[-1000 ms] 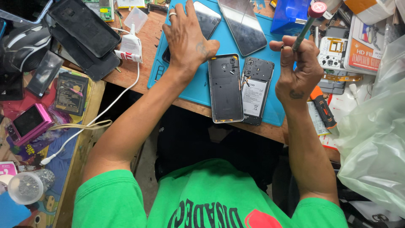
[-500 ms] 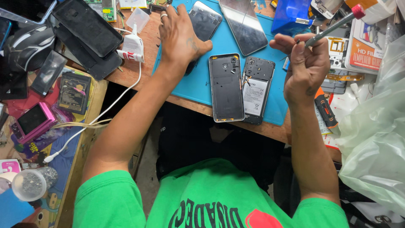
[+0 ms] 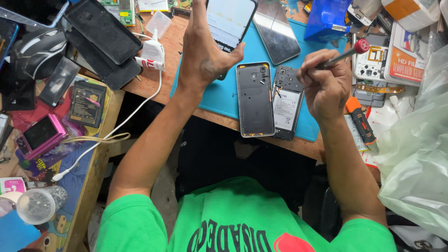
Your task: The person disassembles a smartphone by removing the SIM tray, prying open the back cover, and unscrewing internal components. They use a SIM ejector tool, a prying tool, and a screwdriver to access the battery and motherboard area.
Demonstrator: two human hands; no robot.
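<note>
My left hand (image 3: 205,53) grips a smartphone (image 3: 231,21) with a lit screen, lifted off the blue work mat (image 3: 219,95). My right hand (image 3: 324,84) is closed around a thin screwdriver with a red cap (image 3: 360,45), held above the mat's right edge. Between my hands lie a detached grey back cover (image 3: 255,100) and, touching its right side, an opened phone (image 3: 287,105) with its battery showing. Another dark glass panel (image 3: 276,37) lies at the far side of the mat.
Black phone covers (image 3: 100,32), a white charger with cable (image 3: 151,51) and a computer mouse (image 3: 35,51) lie at the left. A pink device (image 3: 42,135) and a clear cup (image 3: 39,205) sit lower left. An orange tool (image 3: 360,121), a blue box (image 3: 326,18) and a plastic bag (image 3: 417,144) crowd the right.
My left hand went from lying flat on the mat to picking up the phone with the lit screen. My right hand tilted the screwdriver from nearly upright to pointing up and right.
</note>
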